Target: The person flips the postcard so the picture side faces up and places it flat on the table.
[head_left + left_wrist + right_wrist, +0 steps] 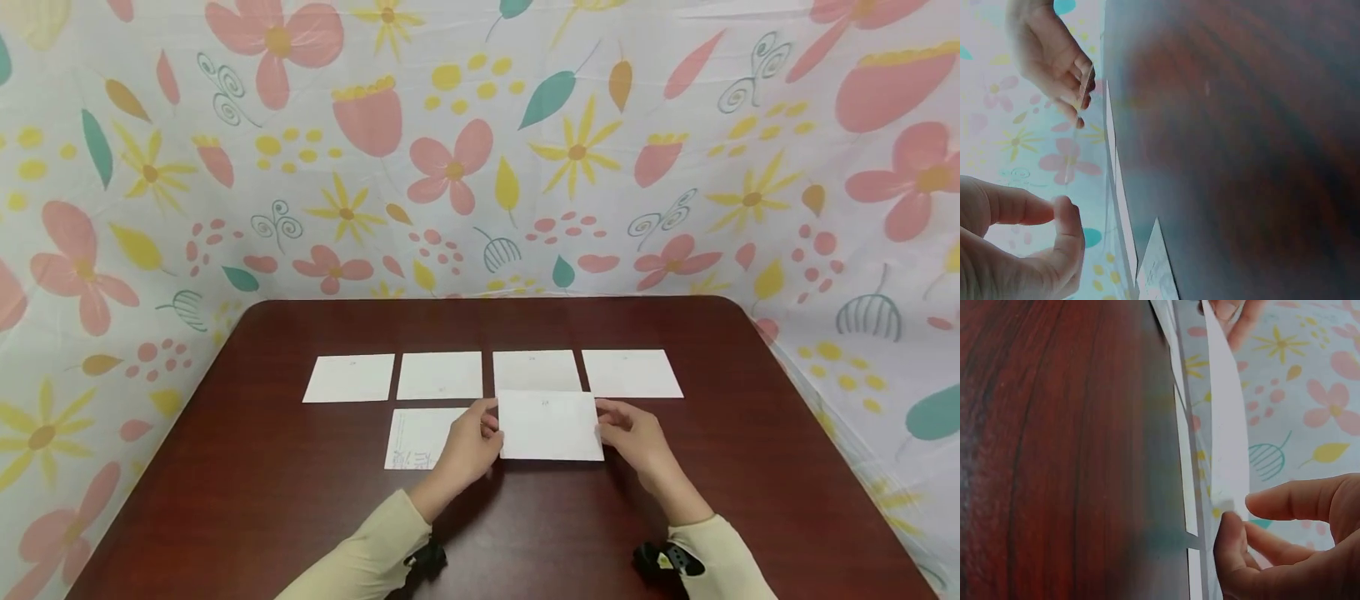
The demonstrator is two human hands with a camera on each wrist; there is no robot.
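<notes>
A white card (551,427) is held up off the table between both hands. My left hand (471,446) pinches its left edge between thumb and fingers, and my right hand (637,437) pinches the right edge. In the right wrist view the card (1230,412) is seen nearly edge-on, slightly bowed, with the right thumb and fingers (1297,500) at its near end. Just left of the left hand lies another card (411,433) with small printed lines and handwriting, partly covered by that hand. The held card overlaps the lower edge of a card (536,367) behind it.
A row of white cards lies farther back, including a far-left card (348,379), a second card (439,375) and a far-right card (633,372). All rest on a dark reddish-brown table (225,467). A floral-patterned cloth (450,217) hangs behind the table.
</notes>
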